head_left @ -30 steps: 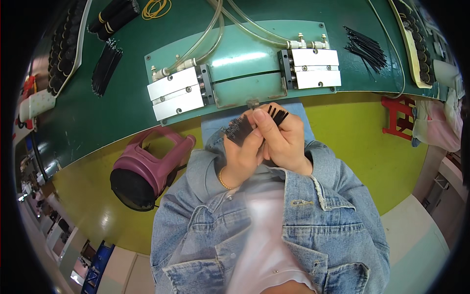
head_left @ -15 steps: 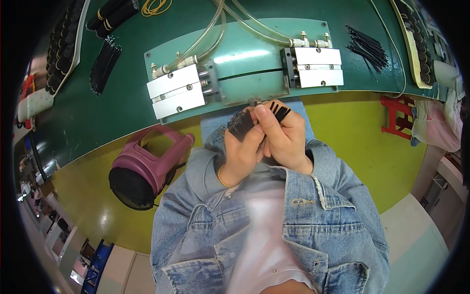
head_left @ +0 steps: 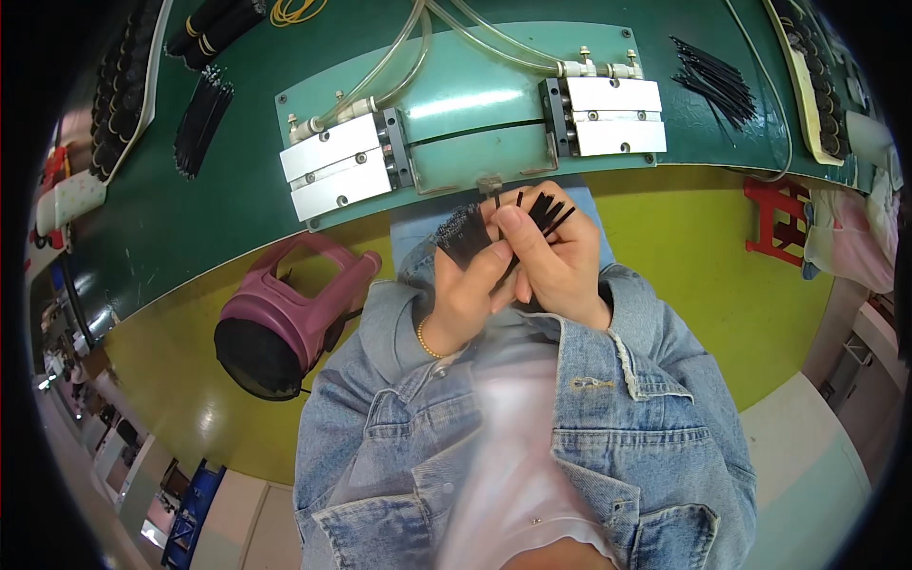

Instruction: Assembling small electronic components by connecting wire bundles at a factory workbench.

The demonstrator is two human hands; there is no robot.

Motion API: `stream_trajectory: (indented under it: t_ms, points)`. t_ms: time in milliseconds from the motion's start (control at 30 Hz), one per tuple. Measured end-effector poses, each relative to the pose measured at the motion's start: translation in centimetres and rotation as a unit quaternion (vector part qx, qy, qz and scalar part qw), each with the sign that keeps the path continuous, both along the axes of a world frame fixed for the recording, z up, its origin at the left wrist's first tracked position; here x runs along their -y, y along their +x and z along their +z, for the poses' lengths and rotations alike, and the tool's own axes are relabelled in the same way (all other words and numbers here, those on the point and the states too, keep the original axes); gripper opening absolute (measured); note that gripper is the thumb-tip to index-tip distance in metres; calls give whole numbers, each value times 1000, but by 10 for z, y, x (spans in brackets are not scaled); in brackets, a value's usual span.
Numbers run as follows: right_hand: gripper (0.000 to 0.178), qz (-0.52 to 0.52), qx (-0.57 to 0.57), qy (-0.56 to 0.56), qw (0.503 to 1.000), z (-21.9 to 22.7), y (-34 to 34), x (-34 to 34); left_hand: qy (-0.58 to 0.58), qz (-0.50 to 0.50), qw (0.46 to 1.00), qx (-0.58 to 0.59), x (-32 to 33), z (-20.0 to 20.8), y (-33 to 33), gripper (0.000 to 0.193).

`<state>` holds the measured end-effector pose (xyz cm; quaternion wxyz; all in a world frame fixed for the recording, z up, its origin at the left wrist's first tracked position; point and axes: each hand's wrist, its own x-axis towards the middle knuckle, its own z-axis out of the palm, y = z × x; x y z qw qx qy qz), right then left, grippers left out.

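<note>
My left hand (head_left: 465,285) is closed around a dense bundle of thin black wires (head_left: 459,236) with pale tips. Close beside it, my right hand (head_left: 554,271) grips several black wires (head_left: 546,211) that fan out past its fingers. A single wire (head_left: 497,199) stands upright between my right thumb and a small metal block (head_left: 489,183) on the near edge of the green fixture plate (head_left: 465,85); whether it touches the block I cannot tell. Silver air cylinders flank the plate's middle, one on the left (head_left: 337,171) and one on the right (head_left: 617,116).
Clear air hoses (head_left: 408,57) run back from the cylinders. Loose black wires lie at the left (head_left: 201,123) and right (head_left: 717,85) of the green table (head_left: 247,190). Trays of banded bundles (head_left: 123,85) line the sides. Below are a purple stool-like object (head_left: 299,294) and a red stool (head_left: 774,218).
The left cylinder's dark end plate has drawn back to the left, toward its body. A wire now stands upright by the metal block, and the wires in my right hand have spread.
</note>
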<state>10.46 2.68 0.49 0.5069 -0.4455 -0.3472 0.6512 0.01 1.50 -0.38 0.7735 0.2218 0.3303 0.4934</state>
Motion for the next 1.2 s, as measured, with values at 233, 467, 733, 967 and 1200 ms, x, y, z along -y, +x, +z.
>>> stream_trajectory:
  t_ms: [233,467,733,967,1200]
  points:
    - [10,10,-4,-33,999,4,-1,0,-20,20,998,-54,2,0,2,29]
    - [10,16,-37,-81,996,14,-1,-4,-12,18,996,-82,-2,3,1,27]
    - [9,-15,-25,-49,998,6,-7,-1,-16,16,998,-61,-3,1,0,26]
    - [10,-15,-43,-60,997,10,-7,-3,-9,14,997,-75,-2,-1,1,26]
    - [10,-8,-38,-72,997,10,-5,-3,-12,15,996,-86,0,-5,0,26]
